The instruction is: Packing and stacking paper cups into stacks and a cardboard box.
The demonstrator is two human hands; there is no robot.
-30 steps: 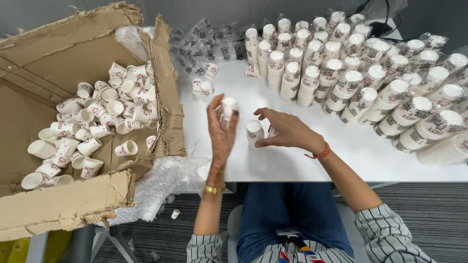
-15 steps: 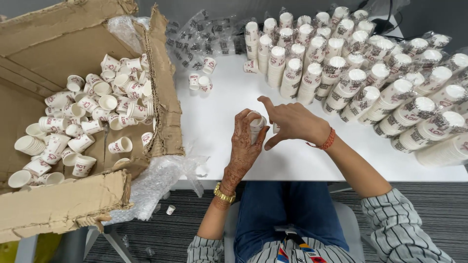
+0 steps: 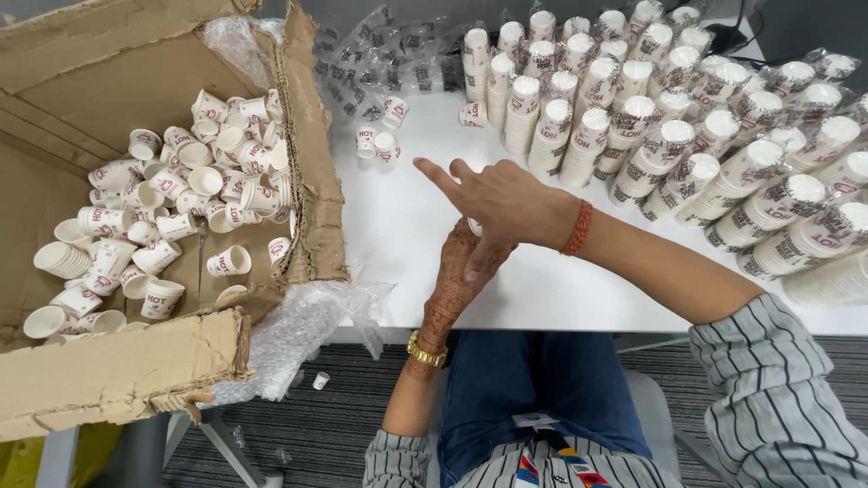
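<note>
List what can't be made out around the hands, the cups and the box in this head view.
- What the left hand holds: the right hand lies across it; only a white sliver shows, so neither grip can be judged.
- Cardboard box: its left side is cut off by the frame edge.
- Wrapped cup stacks: the far right ones run out of frame, so no count.
- Small white thing on the floor: too small to identify.

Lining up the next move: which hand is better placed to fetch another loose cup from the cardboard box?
Probably left. The left hand sits nearer the cardboard box on that side; the right hand lies across it.
</note>
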